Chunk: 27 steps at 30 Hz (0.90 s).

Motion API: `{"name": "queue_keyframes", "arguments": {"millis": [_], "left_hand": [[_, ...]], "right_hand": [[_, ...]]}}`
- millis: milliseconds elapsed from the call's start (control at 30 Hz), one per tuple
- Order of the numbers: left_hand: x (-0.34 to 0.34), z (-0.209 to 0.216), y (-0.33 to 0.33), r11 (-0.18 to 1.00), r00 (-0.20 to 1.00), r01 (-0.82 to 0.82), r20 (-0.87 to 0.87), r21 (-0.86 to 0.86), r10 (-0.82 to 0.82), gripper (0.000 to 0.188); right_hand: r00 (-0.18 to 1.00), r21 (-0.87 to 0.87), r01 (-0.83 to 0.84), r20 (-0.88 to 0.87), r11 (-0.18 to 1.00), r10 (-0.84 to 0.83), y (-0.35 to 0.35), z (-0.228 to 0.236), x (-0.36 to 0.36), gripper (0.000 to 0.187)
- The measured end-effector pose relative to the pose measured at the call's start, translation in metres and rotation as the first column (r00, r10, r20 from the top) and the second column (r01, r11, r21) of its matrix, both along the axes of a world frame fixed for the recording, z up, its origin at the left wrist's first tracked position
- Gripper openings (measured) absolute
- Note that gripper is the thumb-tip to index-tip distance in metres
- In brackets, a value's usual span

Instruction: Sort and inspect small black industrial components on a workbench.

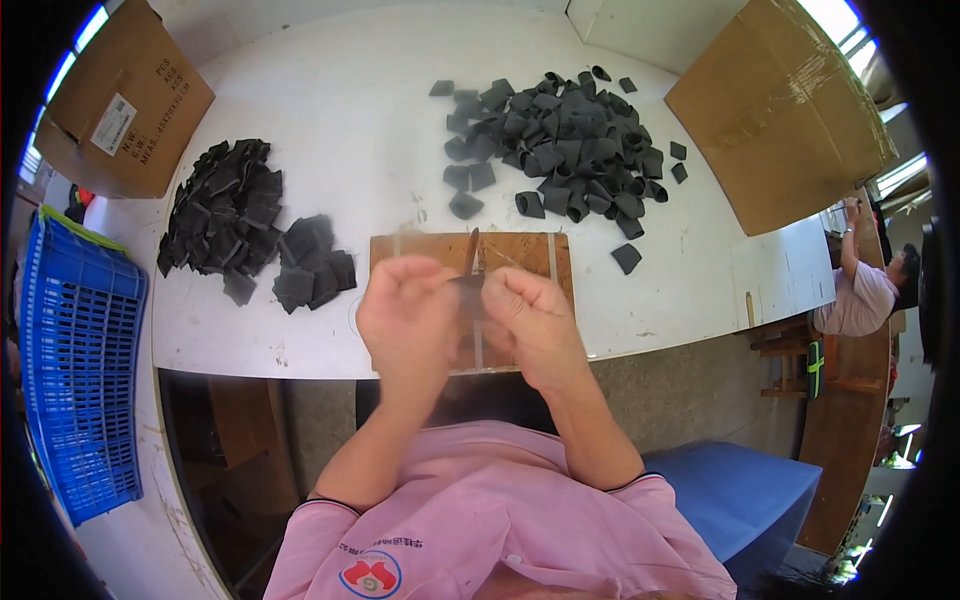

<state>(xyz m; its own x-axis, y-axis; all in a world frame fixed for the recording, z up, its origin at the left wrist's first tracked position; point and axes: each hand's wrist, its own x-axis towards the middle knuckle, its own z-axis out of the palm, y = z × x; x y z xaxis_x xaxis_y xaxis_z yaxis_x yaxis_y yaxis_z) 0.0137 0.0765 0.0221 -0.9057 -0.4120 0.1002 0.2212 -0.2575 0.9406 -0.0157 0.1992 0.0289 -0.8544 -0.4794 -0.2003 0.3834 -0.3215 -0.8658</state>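
Cartons (145,85), two, one printed, labelled; dark piece (472,297), one, pinched in right hand (535,322); left hand (408,308), grip I cannot tell.

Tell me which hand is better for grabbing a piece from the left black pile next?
Probably the left hand: it's nearer the left black pile. The right hand is farther off, beyond the left one. Both are at a blurry dark piece, so neither looks clearly free.

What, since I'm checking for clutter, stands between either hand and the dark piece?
Nothing visible does. The dark piece is between the left hand and the right hand, over the wooden board; blur hides the exact grip.
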Motion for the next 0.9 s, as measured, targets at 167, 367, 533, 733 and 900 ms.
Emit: {"name": "queue_keyframes", "arguments": {"millis": [167,367,533,733,900], "left_hand": [[-0.02,0.045,-0.021,0.102,0.793,0.464,-0.361,0.88,-0.491,0.026],[-0.021,0.023,-0.023,0.579,0.888,0.331,-0.04,0.745,-0.457,0.024],[-0.026,0.026,-0.019,0.897,0.946,0.318,-0.046,0.307,-0.32,0.03],[-0.03,0.026,-0.022,0.876,0.953,0.106,-0.202,-0.471,-0.224,0.03],[-0.035,0.023,-0.021,0.895,0.937,0.051,-0.29,-0.442,-0.197,0.018]], "right_hand": [[0.97,0.036,-0.038,-0.239,0.999,0.046,-0.01,0.053,-0.038,0.025],[0.973,-0.066,-0.197,-0.133,0.978,0.187,-0.007,0.009,-0.047,0.025],[0.952,0.153,-0.105,-0.271,0.983,0.144,-0.004,0.025,-0.048,0.022],[0.497,0.126,0.535,-0.847,0.835,-0.19,-0.003,0.024,-0.026,0.022],[0.384,0.253,0.548,-0.923,0.798,0.028,-0.008,0.04,-0.028,0.021]]}}
